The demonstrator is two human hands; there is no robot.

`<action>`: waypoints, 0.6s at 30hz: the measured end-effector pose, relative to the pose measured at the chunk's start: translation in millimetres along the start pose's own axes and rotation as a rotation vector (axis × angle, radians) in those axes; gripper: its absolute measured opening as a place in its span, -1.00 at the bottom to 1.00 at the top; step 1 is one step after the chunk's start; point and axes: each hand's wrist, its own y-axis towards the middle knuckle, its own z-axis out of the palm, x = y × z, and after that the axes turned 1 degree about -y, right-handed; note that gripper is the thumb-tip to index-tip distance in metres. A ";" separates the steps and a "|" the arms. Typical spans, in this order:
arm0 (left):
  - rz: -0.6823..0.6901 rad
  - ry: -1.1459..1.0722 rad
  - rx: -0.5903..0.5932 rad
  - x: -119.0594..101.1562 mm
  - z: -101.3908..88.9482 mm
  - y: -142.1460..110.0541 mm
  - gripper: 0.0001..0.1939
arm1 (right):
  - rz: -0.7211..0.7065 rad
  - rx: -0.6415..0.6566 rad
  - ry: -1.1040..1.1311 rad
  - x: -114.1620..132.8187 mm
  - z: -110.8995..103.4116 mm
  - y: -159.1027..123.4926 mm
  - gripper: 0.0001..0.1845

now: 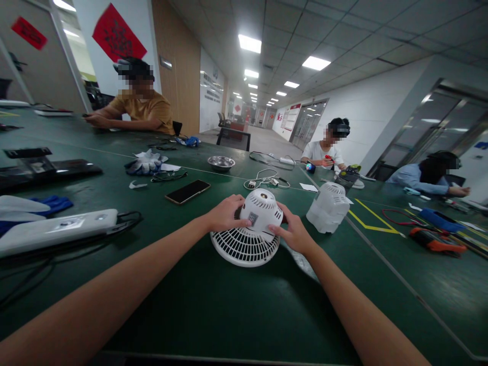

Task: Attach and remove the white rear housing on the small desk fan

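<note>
A white fan head [260,206] with its slotted motor housing uppermost rests grille-down on the green table in front of me. My left hand [227,213] wraps the housing's left side, its thumb beside a square printed label. From the right, my right hand [292,229] grips the same housing, thumb pressed on its near face. The round grille [246,250] fans out below both hands. Just right of the fan stands a white slotted plastic housing [328,208]. A coiled white cable [269,181] lies behind the fan.
A black phone [188,192], a metal bowl [221,162] and work gloves [147,162] lie beyond my left arm. A long white device [61,231] is at far left. An orange-and-black meter [436,241] lies right. Several people sit around the table.
</note>
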 end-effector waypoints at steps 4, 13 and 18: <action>0.011 0.034 -0.009 0.5 0.1 0.7 -0.35 | 0.004 -0.003 0.008 0.3 0.7 -0.1 -0.18; -0.019 0.070 0.011 4.0 2.1 2.5 -0.31 | 0.008 -0.002 0.010 -4.0 2.5 0.0 -0.18; -0.017 0.075 0.025 8.5 3.0 5.1 -0.32 | 0.015 0.003 0.013 -2.5 2.2 -0.5 -0.17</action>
